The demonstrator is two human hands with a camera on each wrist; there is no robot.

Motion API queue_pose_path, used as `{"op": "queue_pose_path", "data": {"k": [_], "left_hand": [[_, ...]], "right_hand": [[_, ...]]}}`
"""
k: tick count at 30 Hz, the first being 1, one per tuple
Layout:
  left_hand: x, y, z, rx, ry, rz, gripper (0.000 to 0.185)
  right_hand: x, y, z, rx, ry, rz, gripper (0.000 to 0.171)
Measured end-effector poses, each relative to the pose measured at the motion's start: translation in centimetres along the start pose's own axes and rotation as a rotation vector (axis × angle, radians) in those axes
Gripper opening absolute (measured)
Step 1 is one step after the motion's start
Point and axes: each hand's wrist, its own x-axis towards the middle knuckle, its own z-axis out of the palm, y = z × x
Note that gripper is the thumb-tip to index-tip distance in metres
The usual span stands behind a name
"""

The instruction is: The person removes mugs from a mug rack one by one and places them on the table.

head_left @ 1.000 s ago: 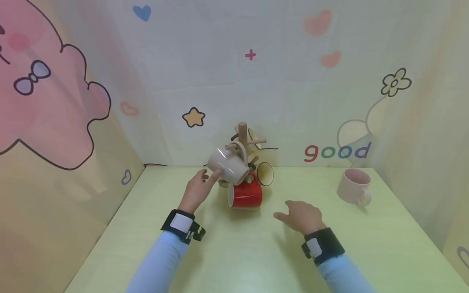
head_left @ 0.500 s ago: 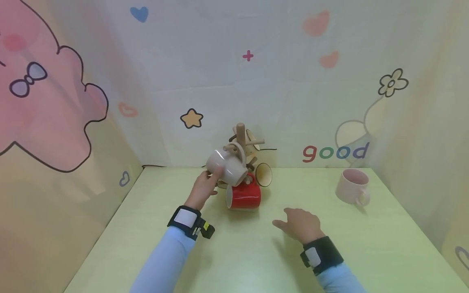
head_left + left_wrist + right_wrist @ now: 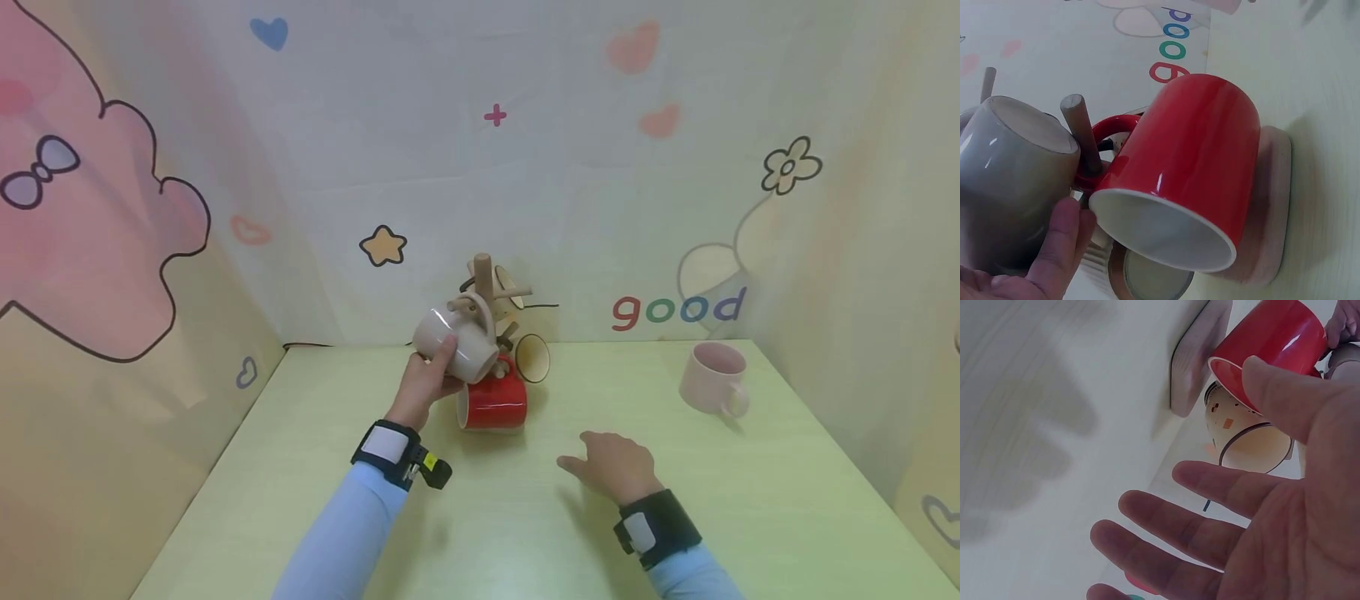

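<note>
A glossy white mug hangs tilted by its handle from an upper peg of the wooden mug rack. My left hand grips its body, thumb on the near side and fingers underneath; the left wrist view shows fingertips against the grey-looking mug. Just below, a red mug hangs on its side, its white inside visible in the left wrist view. My right hand hovers over the table with fingers spread and holds nothing; its palm shows in the right wrist view.
A cream mug with a dark rim hangs at the rack's right side, and another dark-rimmed mug hangs higher behind the post. A pale pink mug stands upright at the right of the table. A printed curtain backs the table.
My left hand has moved right and in from the mug's edge, and now grips the white mug's body. The right hand has stayed nearly in place. The view has shifted slightly.
</note>
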Motion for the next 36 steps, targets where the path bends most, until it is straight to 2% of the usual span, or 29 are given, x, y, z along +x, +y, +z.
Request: {"op": "queue_pose_path", "data": {"k": [13, 20, 36], "left_hand": [[-0.5, 0.8, -0.3, -0.064, -0.024, -0.045, 0.073], [-0.5, 0.6, -0.5, -0.09, -0.009, -0.005, 0.074], [-2.2, 1.0, -1.8, -0.163, 0.032, 0.065, 0.069]], "right_hand": [[-0.3, 0.1, 0.3, 0.017, -0.007, 0.005, 0.061], [-0.6, 0.5, 0.3, 0.023, 0.008, 0.0, 0.061], [-2.1, 1.7, 1.1, 0.051, 0.064, -0.027, 0.061]]}}
